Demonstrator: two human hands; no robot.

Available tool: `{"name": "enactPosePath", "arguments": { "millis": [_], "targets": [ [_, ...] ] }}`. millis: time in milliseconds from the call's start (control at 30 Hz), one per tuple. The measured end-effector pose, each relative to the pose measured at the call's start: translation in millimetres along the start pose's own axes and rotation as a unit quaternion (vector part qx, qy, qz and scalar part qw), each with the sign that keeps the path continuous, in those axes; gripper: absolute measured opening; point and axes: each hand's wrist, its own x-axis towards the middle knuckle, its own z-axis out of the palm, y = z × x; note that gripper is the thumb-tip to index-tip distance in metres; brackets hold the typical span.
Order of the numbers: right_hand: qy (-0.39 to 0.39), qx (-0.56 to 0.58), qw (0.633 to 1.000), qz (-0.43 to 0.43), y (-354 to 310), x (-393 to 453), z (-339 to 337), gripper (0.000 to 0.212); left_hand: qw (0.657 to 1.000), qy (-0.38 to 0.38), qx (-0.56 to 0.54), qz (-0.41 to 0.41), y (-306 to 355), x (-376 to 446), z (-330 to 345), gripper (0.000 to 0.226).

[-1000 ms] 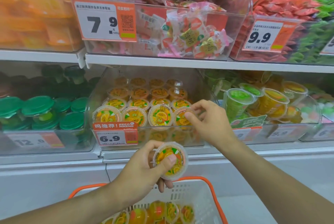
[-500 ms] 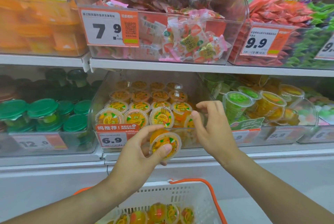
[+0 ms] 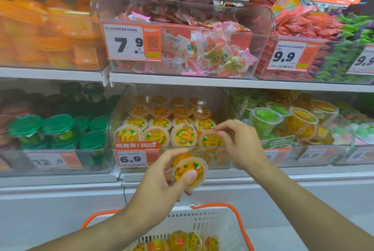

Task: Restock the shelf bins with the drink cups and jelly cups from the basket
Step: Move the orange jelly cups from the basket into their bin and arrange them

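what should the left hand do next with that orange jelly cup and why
Probably lift it over the front wall into the 6.9 bin. The left hand holds the orange jelly cup just below that wall, while the right hand is at the front-row cups, seemingly making room.

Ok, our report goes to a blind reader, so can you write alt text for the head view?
The left hand holds an orange jelly cup below the clear bin priced 6.9, while the right hand sets another cup into the bin's front row. A white basket with more jelly cups sits below.
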Motion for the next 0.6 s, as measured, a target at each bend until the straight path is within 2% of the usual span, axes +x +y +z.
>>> {"name": "enactPosePath", "arguments": {
  "millis": [67,133,200,300,433,600],
  "targets": [
    [0.011,0.049,0.999,0.014,-4,0,3,0.015,1.0,0.003,0.0,-0.003,0,1,0,0.043],
    [-0.003,0.086,0.994,0.065,-3,0,7,0.03,1.0,0.008,0.002,-0.008,-2,2,1,0.044],
    [-0.032,0.058,0.993,0.098,1,1,10,0.031,1.0,0.008,0.002,-0.013,-4,3,2,0.047],
    [-0.048,0.034,0.995,0.078,0,2,10,0.018,1.0,0.004,-0.001,-0.024,-6,3,5,0.048],
    [-0.045,0.06,0.996,0.056,-7,8,14,0.015,0.999,-0.003,0.003,-0.033,-8,4,8,0.048],
    [-0.03,0.038,0.996,0.07,-4,8,25,0.031,0.999,-0.001,0.005,-0.036,-9,5,9,0.048]
  ]
}}
